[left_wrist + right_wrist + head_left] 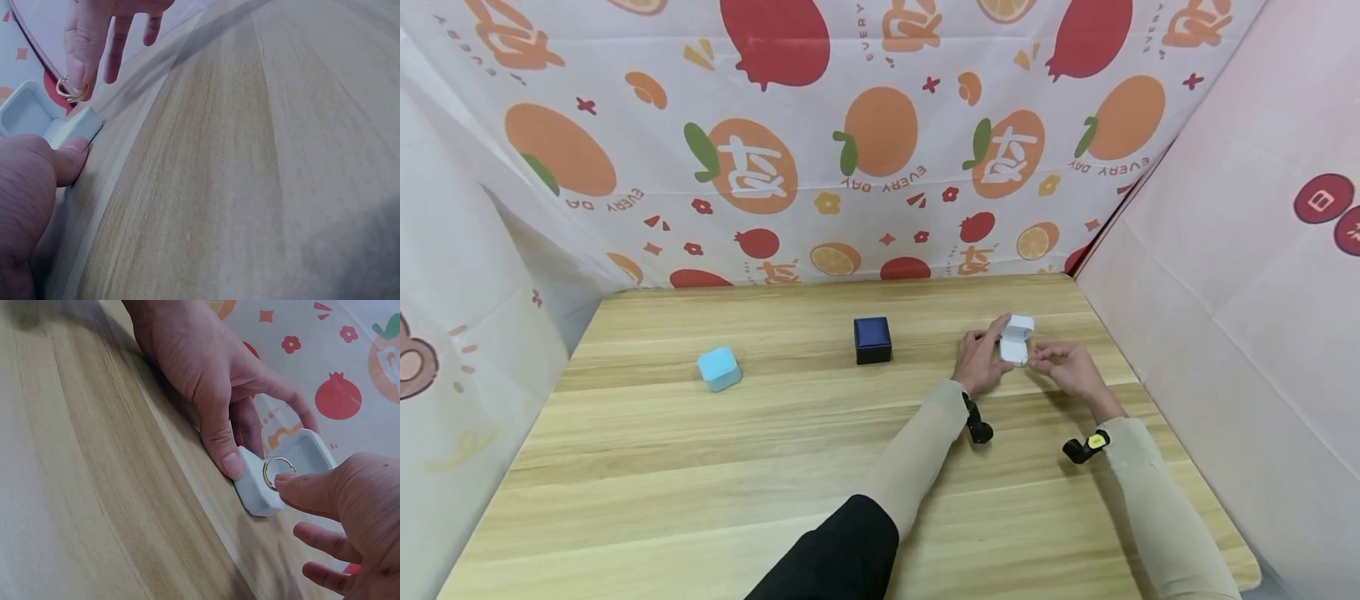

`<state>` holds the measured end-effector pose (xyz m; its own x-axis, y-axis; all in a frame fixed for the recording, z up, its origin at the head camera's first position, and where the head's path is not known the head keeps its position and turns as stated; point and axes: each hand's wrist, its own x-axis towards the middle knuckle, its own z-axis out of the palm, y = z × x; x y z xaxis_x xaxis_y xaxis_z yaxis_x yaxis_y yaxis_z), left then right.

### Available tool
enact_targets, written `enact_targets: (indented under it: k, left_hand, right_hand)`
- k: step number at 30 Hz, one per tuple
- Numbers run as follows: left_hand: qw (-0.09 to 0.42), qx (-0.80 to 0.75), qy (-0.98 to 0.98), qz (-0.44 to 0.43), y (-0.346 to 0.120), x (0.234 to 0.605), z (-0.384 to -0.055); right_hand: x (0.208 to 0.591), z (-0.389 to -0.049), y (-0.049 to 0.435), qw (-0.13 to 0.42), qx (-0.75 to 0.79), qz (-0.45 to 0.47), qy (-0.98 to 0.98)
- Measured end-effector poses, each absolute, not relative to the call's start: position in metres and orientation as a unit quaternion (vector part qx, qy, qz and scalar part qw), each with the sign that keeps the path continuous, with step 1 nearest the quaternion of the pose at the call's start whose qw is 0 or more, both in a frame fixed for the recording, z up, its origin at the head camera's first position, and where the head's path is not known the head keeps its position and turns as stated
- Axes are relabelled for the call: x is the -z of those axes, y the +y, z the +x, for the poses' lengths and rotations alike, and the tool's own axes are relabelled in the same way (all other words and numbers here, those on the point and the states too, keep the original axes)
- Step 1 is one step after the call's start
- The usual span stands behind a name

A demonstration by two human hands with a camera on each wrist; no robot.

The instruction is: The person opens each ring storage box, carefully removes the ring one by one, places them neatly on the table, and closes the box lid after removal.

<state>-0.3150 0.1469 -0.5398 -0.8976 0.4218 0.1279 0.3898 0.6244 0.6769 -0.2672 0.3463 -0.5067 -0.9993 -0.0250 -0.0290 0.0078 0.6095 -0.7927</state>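
A small white ring box stands with its lid raised near the right end of the table. My left hand grips the box from the left; in the right wrist view its thumb lies against the front of the base and a finger reaches to the lid. On the other side, my right hand pinches a thin gold ring between thumb and fingertip. The ring overlaps the open box in the right wrist view, right at the base. In the left wrist view the ring shows just above the box's edge.
A dark blue box, closed, stands at the back middle of the wooden table. Farther left sits a light blue box. Fruit-print cloth hangs along the back edge, and pale cloth walls the right side.
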Motion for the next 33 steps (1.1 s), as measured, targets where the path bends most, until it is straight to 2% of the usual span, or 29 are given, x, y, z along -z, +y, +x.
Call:
enact_targets:
  k: [19, 33]
  left_hand:
    - [0.021, -0.372, 0.902, 0.22, 0.149, 0.537, -0.314]
    - [0.018, -0.368, 0.903, 0.221, 0.148, 0.541, -0.315]
  right_hand:
    - [0.511, -0.264, 0.34, 0.058, 0.39, -0.018, 0.919]
    - [0.516, -0.265, 0.337, 0.05, 0.36, -0.045, 0.931]
